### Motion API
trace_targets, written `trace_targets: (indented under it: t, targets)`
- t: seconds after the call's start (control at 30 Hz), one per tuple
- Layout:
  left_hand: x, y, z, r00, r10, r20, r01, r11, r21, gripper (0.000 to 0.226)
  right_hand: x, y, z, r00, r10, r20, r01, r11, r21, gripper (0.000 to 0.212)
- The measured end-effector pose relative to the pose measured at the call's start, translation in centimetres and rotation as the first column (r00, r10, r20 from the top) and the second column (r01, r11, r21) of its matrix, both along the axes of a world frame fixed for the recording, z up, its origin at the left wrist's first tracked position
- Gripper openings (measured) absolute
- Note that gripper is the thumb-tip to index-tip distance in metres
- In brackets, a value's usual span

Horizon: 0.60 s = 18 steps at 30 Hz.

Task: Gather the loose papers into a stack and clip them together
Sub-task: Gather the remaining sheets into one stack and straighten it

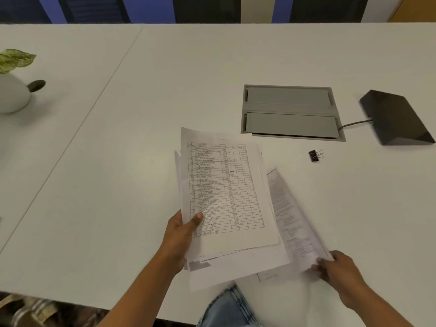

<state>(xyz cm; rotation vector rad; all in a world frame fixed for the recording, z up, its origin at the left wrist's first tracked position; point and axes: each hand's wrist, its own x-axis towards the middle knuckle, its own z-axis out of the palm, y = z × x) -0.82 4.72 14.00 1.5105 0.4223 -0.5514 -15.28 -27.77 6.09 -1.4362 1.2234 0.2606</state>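
Observation:
My left hand (180, 237) grips a loose stack of papers (226, 197) at its lower left edge, thumb on the top sheet, which bears a printed table. The sheets are fanned and uneven. My right hand (335, 267) pinches the near corner of a single printed sheet (292, 220), which is lifted on edge and blurred, just right of the stack. Another sheet lies flat on the white table (118, 161) under it. A black binder clip (315, 155) lies on the table beyond the papers, to the right, apart from both hands.
A grey cable hatch (290, 112) is set into the table behind the papers. A dark wedge-shaped device (396, 116) with a cable sits at the far right. A white plant pot (11, 93) stands at the far left. The table's near edge runs along the bottom.

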Motion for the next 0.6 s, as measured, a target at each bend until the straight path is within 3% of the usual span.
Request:
trace_targets:
  t: [0.13, 0.3, 0.37, 0.47, 0.5, 0.6]
  targets:
    - [0.2, 0.5, -0.3, 1.0, 0.018, 0.01, -0.019, 1.0, 0.018, 0.031, -0.4, -2.1, 3.0, 0.948, -0.286, 0.14, 0.256, 0.946, 0.201, 0.004]
    - [0.2, 0.5, -0.6, 0.999, 0.049, 0.014, -0.05, 0.999, 0.023, 0.028, -0.3, -4.1, 7.0, 0.822, -0.487, 0.294, 0.364, 0.847, 0.387, 0.013]
    - [0.2, 0.3, -0.7, 0.998, 0.056, 0.006, -0.056, 0.998, 0.024, 0.03, -0.4, -4.3, 8.6, 0.786, -0.515, 0.342, 0.347, 0.825, 0.446, 0.029]
    - [0.3, 0.0, -0.9, 0.998, 0.069, -0.007, -0.069, 0.997, 0.021, 0.03, -0.2, -3.8, 10.5, 0.8, -0.473, 0.37, 0.278, 0.838, 0.47, 0.071]
    - [0.3, -0.1, -1.0, 0.997, 0.073, -0.01, -0.073, 0.997, 0.017, 0.028, -0.1, -3.4, 11.0, 0.801, -0.461, 0.381, 0.259, 0.842, 0.473, 0.076]
    - [0.3, -0.7, -1.0, 0.997, 0.071, -0.021, -0.071, 0.997, 0.012, 0.024, 0.7, -1.1, 13.0, 0.809, -0.442, 0.388, 0.218, 0.838, 0.5, 0.064]
